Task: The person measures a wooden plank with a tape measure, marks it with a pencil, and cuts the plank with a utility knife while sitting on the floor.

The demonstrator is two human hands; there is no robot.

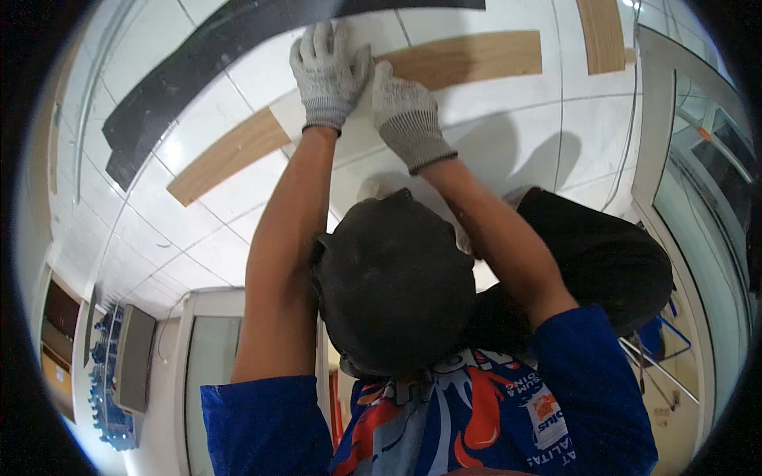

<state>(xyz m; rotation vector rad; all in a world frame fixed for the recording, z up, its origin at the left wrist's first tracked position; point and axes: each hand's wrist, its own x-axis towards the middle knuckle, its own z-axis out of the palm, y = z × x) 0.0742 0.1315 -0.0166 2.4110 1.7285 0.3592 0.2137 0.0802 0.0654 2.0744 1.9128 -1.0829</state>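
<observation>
My left hand [327,75], in a grey knit glove, lies with fingers spread on the pale surface beside the lower edge of a long dark strip [175,103]. Just right of it, my right hand [406,115], gloved too, has curled fingers at the left end of a wood-look plank [468,55]; what they hold, if anything, is hidden. A second wood-look plank [226,155] lies to the lower left, separated from the first by the pale patch under my hands.
Another plank [602,36] lies at upper right on white tiles [222,222]. A glass-panelled door frame [651,119] stands at right, near a cable. A grey box [135,357] is at lower left. My dark-clad knee [595,270] is bent at right.
</observation>
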